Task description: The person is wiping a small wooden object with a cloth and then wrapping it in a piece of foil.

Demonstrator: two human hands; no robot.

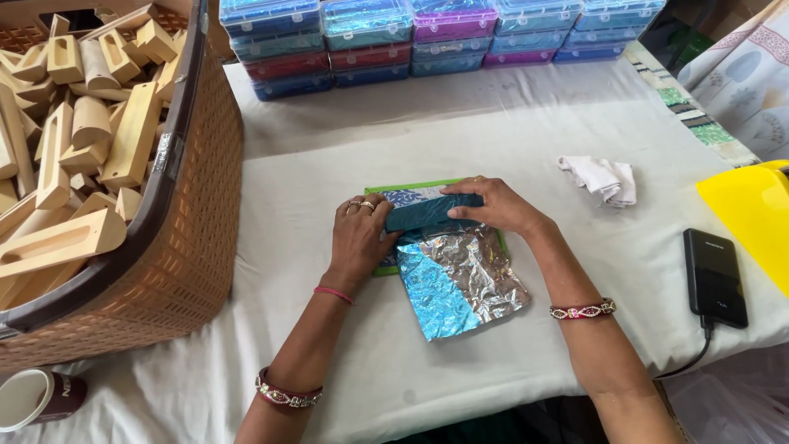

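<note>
My left hand (359, 238) and my right hand (493, 205) both press on a dark teal block (427, 215) lying across a green-edged board (386, 267) in the middle of the table. A crinkled sheet of foil (460, 279), silver with a shiny blue side folded over, spreads out from under the block toward me. My left fingers hold the block's left end and my right fingers cover its right end and top. Part of the board and the foil's far edge are hidden under my hands.
A large woven basket (185, 238) full of wooden blocks stands at the left. Stacked coloured plastic boxes (444, 33) line the far edge. A white cloth (604, 179), a black power bank (713, 278) with cable, a yellow object (752, 218) and a cup (37, 399) lie around.
</note>
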